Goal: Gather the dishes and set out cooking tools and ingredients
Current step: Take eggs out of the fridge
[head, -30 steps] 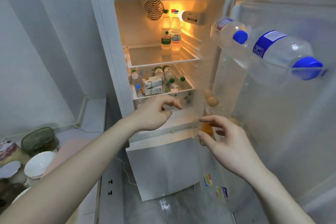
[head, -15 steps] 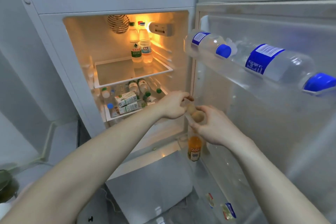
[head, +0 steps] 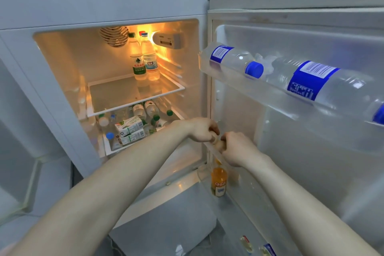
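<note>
Two hands are meeting at the centre of the frame, at the inner edge of the open fridge door (head: pixel 311 131), where the eggs (head: pixel 218 144) are sitting on a narrow clear door shelf (head: pixel 216 153). The left hand (head: pixel 202 131) is curling its fingers over a pale egg, thumb and fingertips seeming to pinch it from above; the right hand (head: pixel 239 148) is closing around another egg just beside it, its knuckles hiding most of the shell. How many eggs are lying there I cannot tell, since the fingers are covering them. Eggs are light, rigid and brittle, and, coming from the cold, are likely carrying a little condensation, so they are probably handling as slippery and easily cracked. The safest hold, to my judgement, is a loose cradle round the widest part, with fingertips spread and no squeeze on the ends, and no knocking of one shell against the other while the hands are this close. Below the hands, toward the lower centre, an orange drink bottle (head: pixel 218 182) is standing in the door's bottom rack, directly beneath any dropped egg. Large water bottles (head: pixel 307 81) are lying along the door shelf at the upper right, while small bottles and milk cartons (head: pixel 131 131) are filling the lit interior at the centre left.
</note>
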